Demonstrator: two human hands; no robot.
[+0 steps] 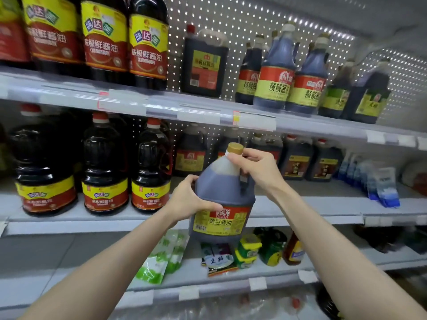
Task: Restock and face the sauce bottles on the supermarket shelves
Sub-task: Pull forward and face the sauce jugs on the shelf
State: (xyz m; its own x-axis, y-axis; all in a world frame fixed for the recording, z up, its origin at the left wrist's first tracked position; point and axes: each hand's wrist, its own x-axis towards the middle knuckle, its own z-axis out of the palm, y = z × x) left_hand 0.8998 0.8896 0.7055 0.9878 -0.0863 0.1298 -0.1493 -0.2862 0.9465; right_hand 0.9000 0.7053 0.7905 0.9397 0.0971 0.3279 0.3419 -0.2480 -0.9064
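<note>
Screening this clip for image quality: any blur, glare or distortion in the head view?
Head view: wide-angle distortion bows the shelf edge; the top-left bottles are smeared by blur; the pegboard back panel sparkles with glare dots; the jug, held by the left hand and right hand, looks fairly sharp.
</note>
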